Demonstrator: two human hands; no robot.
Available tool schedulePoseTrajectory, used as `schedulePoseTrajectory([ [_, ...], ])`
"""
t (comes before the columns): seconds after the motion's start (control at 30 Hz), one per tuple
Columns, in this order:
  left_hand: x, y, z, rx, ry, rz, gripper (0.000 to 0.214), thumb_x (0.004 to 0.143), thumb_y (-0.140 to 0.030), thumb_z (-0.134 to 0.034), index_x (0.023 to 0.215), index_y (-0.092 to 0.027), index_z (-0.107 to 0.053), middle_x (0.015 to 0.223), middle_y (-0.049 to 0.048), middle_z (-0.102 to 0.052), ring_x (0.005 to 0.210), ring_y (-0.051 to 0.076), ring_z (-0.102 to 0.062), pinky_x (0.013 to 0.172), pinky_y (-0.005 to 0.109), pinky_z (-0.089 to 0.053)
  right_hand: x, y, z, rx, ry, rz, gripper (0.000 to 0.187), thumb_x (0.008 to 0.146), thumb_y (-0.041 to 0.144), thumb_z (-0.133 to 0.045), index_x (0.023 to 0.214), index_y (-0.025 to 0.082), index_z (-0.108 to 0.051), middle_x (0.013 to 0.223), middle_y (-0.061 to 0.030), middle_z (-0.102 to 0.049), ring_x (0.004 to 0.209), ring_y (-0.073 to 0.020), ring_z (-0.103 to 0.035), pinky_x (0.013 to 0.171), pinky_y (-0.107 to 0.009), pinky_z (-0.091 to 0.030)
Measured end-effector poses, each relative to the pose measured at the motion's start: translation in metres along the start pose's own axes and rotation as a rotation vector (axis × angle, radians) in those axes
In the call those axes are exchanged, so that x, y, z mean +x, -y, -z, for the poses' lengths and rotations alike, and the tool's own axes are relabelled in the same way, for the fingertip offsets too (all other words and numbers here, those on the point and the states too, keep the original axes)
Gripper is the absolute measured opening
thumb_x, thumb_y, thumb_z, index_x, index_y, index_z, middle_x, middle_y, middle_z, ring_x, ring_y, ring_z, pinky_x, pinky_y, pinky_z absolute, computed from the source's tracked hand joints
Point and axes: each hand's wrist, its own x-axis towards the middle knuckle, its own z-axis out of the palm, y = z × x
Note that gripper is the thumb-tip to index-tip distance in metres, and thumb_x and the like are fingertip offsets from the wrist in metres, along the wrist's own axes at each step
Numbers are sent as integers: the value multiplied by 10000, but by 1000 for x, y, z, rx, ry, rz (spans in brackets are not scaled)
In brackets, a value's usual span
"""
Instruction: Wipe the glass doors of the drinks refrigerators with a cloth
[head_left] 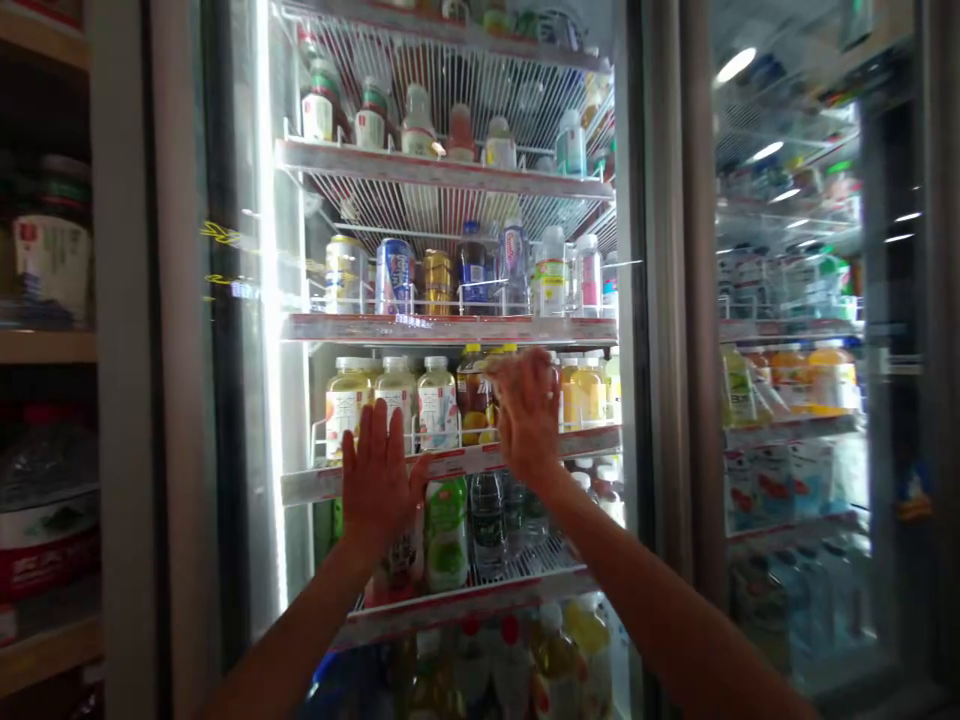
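My left hand (381,475) is raised palm forward, its fingers stretched out and nothing in it. It is in front of bottles with white tea labels (437,405) and a shelf's front edge (472,460). My right hand (529,415) is higher and to the right, before the yellow-capped dark bottles (472,392). Its fingers look bent and are smeared by motion, so whether they hold anything does not show. Faint reflections suggest glass between me and the drinks; I cannot tell whether either hand touches it.
The lit drinks cooler holds cans (394,275) and bottles on several wire shelves. A green bottle (446,535) stands below my hands. At right, past a metal frame (686,300), is another cooler section. Wooden shelves (45,347) with bottles and jars stand at left.
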Motion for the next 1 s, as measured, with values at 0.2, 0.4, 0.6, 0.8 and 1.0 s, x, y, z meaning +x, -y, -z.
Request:
schedulePoseTrajectory([
  [0.2,7,19,9,27,17,-76,723,899,-395,-448,1475,-175,-70,1525,125,-199,1425,233,-131,1158,466,-152,-5,-24,8,-39,11,28,620,913,212,-390,1473,332,-154,1526,-46,-259,1416,-273,-214,1113,-575,-235],
  [0.4,39,52,12,29,-41,109,685,912,-415,-393,1475,-163,-95,1524,162,-190,1427,275,-116,1146,513,-145,18,-70,11,-96,-142,-337,557,913,232,-352,1462,220,-254,1532,-118,-213,1420,-365,-137,1041,-667,-267],
  [0.6,40,57,12,29,-25,103,658,921,-446,-345,1464,-126,-156,1509,183,-230,1424,272,-135,1145,488,-144,22,68,-23,48,159,132,528,900,239,-404,1423,239,-338,1529,-51,-255,1436,-269,-121,1138,-529,-227],
  [0.8,23,76,23,61,-25,164,655,920,-459,-337,1458,-118,-182,1505,192,-234,1419,276,-158,1143,479,-153,36,32,-12,-14,79,-45,535,914,236,-345,1445,257,-290,1506,-52,-309,1422,-272,-185,1115,-564,-222],
  [1.0,16,82,25,-14,-60,171,583,932,-393,-326,1453,-157,-208,1505,158,-261,1417,244,-180,1150,460,-172,71,62,-27,32,120,-122,533,890,215,-370,1422,189,-350,1526,-91,-256,1429,-297,-137,1127,-564,-180],
])
